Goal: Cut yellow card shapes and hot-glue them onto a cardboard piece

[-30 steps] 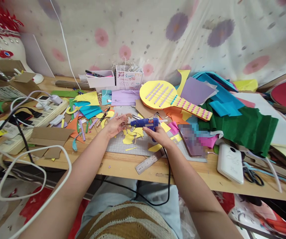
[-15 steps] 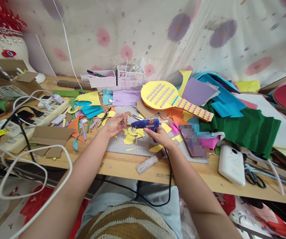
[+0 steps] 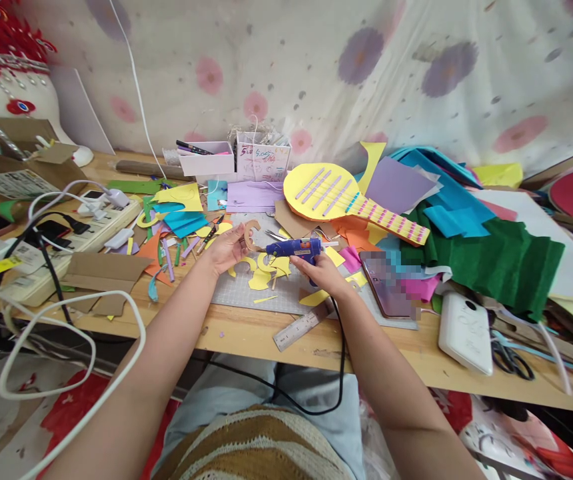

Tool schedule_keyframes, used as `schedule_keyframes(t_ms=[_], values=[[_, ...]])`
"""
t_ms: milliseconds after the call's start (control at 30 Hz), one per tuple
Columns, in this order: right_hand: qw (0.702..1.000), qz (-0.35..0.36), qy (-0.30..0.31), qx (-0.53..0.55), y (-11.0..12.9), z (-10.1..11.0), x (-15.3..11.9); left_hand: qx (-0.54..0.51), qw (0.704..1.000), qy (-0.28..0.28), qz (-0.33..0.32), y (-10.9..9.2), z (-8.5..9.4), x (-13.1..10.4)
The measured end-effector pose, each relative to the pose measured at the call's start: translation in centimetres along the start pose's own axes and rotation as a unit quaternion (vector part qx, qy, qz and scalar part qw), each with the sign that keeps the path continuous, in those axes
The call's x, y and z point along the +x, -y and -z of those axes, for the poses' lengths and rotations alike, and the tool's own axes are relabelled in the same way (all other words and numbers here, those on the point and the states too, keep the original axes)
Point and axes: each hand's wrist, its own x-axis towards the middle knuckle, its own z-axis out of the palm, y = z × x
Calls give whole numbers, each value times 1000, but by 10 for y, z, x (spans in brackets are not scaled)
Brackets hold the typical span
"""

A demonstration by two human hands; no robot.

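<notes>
My left hand (image 3: 227, 251) pinches a brown, C-shaped cardboard piece (image 3: 249, 231) and holds it above the mat. Wrapped round the handle of a blue glue gun (image 3: 294, 249) is my right hand (image 3: 322, 272). The gun's nozzle points left, close beside the cardboard piece. From its back end a clear glue stick (image 3: 330, 244) juts out, and a black cord hangs down from the handle. Under both hands, yellow paper scraps (image 3: 259, 279) lie on a grey cutting mat (image 3: 231, 293). Metal blades, perhaps scissors or tweezers, show just behind the nozzle.
A yellow paper lute (image 3: 319, 190) lies behind the hands. A steel ruler (image 3: 299, 330), a phone (image 3: 384, 283), a white power bank (image 3: 465, 333) and black-handled scissors (image 3: 512, 360) are on the right. Power strips (image 3: 101, 233) and looped white cables crowd the left.
My left hand has drawn slightly left with the cardboard piece, widening the gap to the nozzle a little. The glue gun stays nearly where it was.
</notes>
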Motion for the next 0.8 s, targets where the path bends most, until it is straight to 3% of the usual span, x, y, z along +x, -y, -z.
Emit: schedule_keyframes(t_ms=[467, 800], values=[[1000, -25, -10, -8, -5, 3, 3, 0, 1000, -15, -6, -3, -4, -3], [1000, -11, -14, -3, -4, 3, 2, 5, 1000, 4, 1, -1, -1, -1]])
